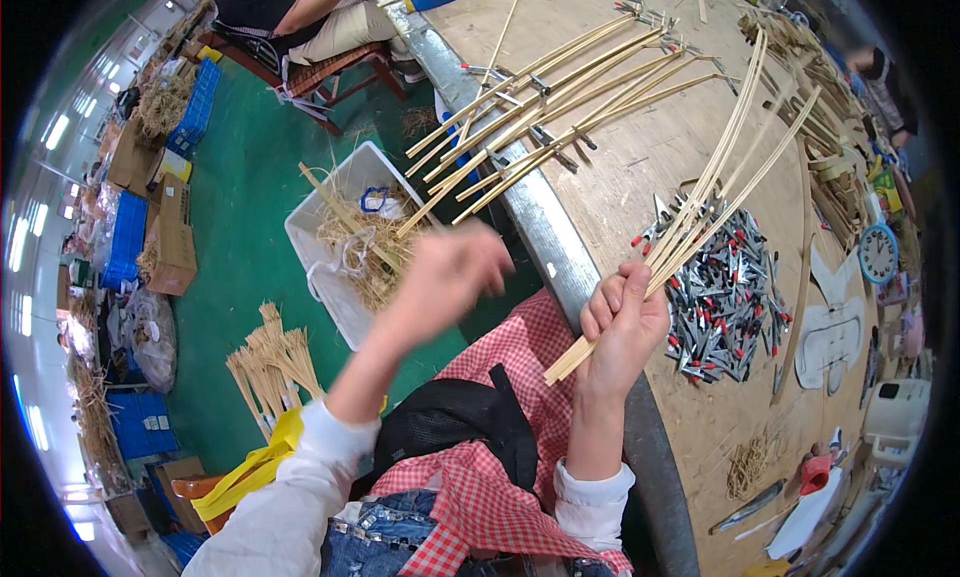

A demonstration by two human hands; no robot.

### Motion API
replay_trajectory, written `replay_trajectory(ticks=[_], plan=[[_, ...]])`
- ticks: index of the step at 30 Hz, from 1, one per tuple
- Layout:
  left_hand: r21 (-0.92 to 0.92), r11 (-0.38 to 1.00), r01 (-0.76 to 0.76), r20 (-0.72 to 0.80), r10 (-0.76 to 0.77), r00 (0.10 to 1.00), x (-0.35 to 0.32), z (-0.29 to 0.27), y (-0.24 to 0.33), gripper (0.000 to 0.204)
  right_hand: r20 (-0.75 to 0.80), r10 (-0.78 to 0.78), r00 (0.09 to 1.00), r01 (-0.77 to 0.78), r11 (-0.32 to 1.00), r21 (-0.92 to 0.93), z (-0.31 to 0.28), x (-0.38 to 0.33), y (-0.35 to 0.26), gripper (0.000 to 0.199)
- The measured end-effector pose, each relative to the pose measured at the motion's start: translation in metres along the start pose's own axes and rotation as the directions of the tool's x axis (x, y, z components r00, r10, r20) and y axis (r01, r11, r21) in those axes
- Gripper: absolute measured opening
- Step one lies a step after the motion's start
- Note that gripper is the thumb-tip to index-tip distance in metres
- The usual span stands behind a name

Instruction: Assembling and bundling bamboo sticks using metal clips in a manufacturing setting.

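Note:
My right hand [625, 327] is closed around a bundle of thin pale bamboo strips [700, 199]. Their short ends stick out below the fist, and the long ends fan out over the table to the upper right. Motion smears my left hand [450, 277], raised left of the table edge; its fingers look curled, but I cannot make out anything in them. Just beyond the right hand lies a heap of small black spring clamps with red tips [728, 302]. Farther up, several clamped bamboo strips [560, 97] lie side by side, their near ends jutting past the edge.
A metal strip [555, 217] edges the wooden table [640, 427]. On the floor stands a white bin of bamboo scraps [345, 307], near upright bundles of strips [270, 362]. A seated person [340, 27] is at the top left. A round clock [878, 254] lies far right.

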State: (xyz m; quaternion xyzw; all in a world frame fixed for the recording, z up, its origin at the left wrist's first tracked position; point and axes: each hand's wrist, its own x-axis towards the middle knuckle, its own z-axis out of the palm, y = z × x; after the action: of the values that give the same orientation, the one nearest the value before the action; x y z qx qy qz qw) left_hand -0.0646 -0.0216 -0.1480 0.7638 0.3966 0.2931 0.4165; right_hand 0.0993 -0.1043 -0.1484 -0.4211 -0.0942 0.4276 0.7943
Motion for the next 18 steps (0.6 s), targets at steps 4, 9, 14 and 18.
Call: replay_trajectory(ticks=[4,9,14,18], plan=[[0.488,0.861,-0.142,-0.289,0.313,0.905,0.112,-0.081,-0.058,0.023,0.020,-0.008,1.000,0.009,0.999,-0.050,0.008,-0.009,0.002,0.023],[0.561,0.827,0.032,-0.101,0.030,0.994,0.185,-0.097,-0.103,0.039,0.041,-0.036,0.999,0.040,0.994,-0.098,0.009,-0.017,0.002,0.023],[0.550,0.831,0.089,-0.030,-0.087,0.996,0.209,-0.094,-0.107,0.039,0.025,-0.015,1.000,0.018,0.994,-0.107,0.004,-0.017,-0.002,0.022],[0.451,0.866,0.214,-0.080,-0.199,0.977,0.211,-0.086,-0.102,0.029,0.028,-0.014,1.000,0.017,0.995,-0.102,-0.001,-0.016,0.000,0.022]])
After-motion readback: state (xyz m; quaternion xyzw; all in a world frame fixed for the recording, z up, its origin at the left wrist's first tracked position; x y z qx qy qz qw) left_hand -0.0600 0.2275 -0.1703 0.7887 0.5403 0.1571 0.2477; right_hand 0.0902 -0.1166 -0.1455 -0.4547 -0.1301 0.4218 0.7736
